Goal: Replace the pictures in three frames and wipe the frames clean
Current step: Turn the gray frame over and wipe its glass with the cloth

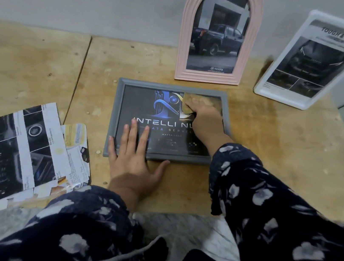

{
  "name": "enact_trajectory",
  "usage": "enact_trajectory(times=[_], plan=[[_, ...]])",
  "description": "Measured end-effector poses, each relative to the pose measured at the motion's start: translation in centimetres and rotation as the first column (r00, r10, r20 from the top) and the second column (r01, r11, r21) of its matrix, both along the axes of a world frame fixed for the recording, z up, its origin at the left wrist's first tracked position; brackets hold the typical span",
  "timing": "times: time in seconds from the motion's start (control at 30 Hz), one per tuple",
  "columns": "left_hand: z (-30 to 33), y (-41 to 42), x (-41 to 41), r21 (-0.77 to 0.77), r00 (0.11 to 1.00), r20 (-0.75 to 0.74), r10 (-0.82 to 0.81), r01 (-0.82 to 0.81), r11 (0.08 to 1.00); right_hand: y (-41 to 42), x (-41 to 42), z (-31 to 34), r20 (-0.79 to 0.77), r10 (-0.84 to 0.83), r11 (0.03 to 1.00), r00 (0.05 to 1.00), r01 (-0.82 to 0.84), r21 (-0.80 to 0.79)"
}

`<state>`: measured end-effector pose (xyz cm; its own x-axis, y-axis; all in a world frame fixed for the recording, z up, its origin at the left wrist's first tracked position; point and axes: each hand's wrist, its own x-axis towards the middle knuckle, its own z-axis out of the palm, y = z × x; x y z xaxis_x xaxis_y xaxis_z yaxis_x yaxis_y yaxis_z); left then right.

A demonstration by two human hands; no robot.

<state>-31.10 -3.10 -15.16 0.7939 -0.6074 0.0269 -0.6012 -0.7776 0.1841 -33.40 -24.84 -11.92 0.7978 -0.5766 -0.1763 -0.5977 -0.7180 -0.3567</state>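
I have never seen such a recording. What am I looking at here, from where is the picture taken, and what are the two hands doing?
There is no machine: a person wears a camera on the head, looking down at their own hands. On the wooden surface lies a grey frame. The left hand presses flat on its lower edge. The right hand pinches the dark picture inside it, pulling its corner up. Behind, a pink arched frame and a white frame lean against the wall. Loose printed pages lie at the left.
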Motion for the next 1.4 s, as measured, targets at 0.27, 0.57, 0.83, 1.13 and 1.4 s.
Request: enact_trajectory(times=[0.27, 0.57, 0.83, 1.13, 1.4], plan=[[0.4, 0.0, -0.2, -0.024, 0.998, -0.055, 0.024, -0.025, 0.999, 3.7, -4.1, 2.2, -0.020, 0.017, 0.998, 1.000, -0.016, 0.063], [0.1, 0.0, -0.1, -0.080, 1.000, -0.019, 0.005, -0.007, 0.997, 5.5, -7.0, 3.1, -0.083, 0.037, 0.993, 0.996, -0.027, 0.112], [0.9, 0.0, -1.4, -0.006, 0.993, 0.120, -0.020, 0.021, 1.000, 0.0, -7.2, 7.6, 0.118, -0.306, 0.828, 0.945, 0.202, 0.524], [0.3, -7.3, -6.4, -0.095, 0.993, 0.052, -0.107, 0.111, 0.989, -5.4, -2.3, 7.1, 0.182, -0.097, 0.990, 0.979, 0.076, 0.115], [0.0, -7.8, -6.3, -0.066, 0.998, 0.035, -0.050, 0.052, 0.996, -4.9, -3.0, 0.8, -0.118, 0.190, 0.972, 0.975, -0.203, -0.114]])
